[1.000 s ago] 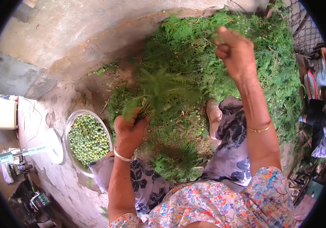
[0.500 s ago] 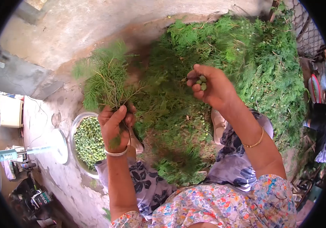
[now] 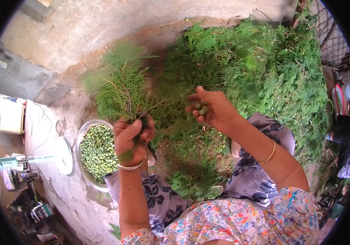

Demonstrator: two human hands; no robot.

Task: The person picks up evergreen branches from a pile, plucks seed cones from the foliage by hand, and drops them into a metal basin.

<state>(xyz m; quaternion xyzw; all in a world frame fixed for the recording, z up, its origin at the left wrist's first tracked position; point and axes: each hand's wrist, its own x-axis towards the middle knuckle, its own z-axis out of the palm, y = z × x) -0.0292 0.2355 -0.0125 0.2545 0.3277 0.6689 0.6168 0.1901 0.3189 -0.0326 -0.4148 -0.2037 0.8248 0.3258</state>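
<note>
My left hand [image 3: 131, 136] is closed round the stems of a feathery green sprig [image 3: 122, 92], which fans out above the fingers. To its right, my right hand [image 3: 213, 109] curls its fingers round several small green cones [image 3: 201, 109]. The two hands are apart. Beneath and beyond them lies a broad heap of cut green branches [image 3: 281, 77]. Left of my left hand, a round basin [image 3: 79, 157] holds a mass of small green cones [image 3: 98, 153].
A white fan or stand with a round base [image 3: 64, 156] is beside the basin. A bare wall [image 3: 101, 24] runs behind the heap. Wire mesh [image 3: 331, 36] and assorted items [image 3: 338, 100] line the right side. My knees flank the lower middle.
My right hand has come down and left from the heap towards my left hand, with cones now showing in its fingers. The sprig in my left hand has swung upright and left.
</note>
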